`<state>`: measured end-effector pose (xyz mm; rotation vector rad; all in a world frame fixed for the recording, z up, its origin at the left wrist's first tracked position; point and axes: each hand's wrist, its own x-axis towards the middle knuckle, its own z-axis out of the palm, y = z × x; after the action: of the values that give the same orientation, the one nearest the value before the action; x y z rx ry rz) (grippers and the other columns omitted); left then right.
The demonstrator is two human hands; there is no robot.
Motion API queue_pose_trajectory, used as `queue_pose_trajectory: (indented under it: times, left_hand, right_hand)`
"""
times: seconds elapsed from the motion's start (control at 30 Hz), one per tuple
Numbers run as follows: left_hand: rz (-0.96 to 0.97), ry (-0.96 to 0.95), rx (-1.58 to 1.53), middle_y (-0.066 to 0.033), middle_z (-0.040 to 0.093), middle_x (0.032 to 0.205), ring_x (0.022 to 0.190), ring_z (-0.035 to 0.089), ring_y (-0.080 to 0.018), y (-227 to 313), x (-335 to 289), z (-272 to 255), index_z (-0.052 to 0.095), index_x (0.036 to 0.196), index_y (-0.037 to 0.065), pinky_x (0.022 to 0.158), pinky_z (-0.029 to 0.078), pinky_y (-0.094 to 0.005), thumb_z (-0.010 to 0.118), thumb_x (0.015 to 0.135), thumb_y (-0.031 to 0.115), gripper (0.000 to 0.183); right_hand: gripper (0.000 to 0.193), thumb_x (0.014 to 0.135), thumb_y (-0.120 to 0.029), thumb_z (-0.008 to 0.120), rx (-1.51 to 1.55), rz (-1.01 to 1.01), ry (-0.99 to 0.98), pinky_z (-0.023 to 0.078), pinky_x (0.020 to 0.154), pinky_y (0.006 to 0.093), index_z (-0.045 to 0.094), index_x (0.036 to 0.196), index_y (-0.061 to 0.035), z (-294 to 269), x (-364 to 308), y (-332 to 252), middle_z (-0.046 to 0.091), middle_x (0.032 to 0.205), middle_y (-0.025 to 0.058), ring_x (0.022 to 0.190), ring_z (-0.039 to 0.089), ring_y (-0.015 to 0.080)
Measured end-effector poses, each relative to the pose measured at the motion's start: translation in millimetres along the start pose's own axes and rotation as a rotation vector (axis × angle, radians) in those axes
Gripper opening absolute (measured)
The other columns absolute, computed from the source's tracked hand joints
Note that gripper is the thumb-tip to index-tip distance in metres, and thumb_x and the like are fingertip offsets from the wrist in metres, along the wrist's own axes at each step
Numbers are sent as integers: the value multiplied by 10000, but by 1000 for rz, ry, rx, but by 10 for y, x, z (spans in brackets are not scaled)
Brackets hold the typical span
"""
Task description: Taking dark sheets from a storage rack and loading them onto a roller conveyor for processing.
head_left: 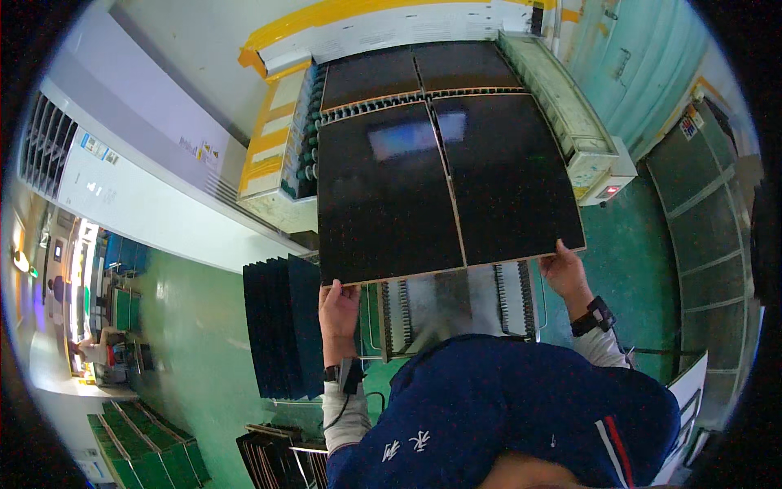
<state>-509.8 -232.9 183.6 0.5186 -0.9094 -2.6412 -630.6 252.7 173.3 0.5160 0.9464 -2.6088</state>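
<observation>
Two large glossy black panels lie side by side, a narrow gap between them, their far ends on the roller conveyor (308, 159). At the near left corner, my left hand (338, 318) grips the left black panel (379, 220), thumb on top and fingers mostly hidden beneath. My right hand (566, 273) holds the right black panel (513, 183) the same way at its near right corner. Both near edges reach out over a metal rack (444, 306) with toothed sides. Farther along the rollers, two more black panels (371, 77) rest.
Several dark boards (281, 326) stand upright at my left, with a slotted rack of boards (273, 456) below them. A white machine housing (171, 196) flanks the conveyor's left. On the right are a pale side rail (562, 106) and a grey screened frame (709, 236).
</observation>
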Motion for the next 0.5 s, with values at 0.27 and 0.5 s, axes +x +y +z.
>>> queue_pose_trajectory:
  times: [0.27,0.5]
  left_hand:
    - [25,-30,-2,-46,644,1033,944,614,-180,31,191,106,588,1086,87,840,517,-365,555,924,59,167]
    - [23,-59,0,-36,649,1002,926,614,-166,43,469,169,594,1053,84,845,514,-368,558,929,73,130]
  right_hand:
    - [191,927,-196,578,-89,-6,-65,547,785,371,607,1074,-77,292,79,-59,652,1032,67,917,630,227]
    - [202,918,-185,593,-78,-19,-38,546,780,361,596,1088,-77,486,203,-35,640,1059,71,937,623,217]
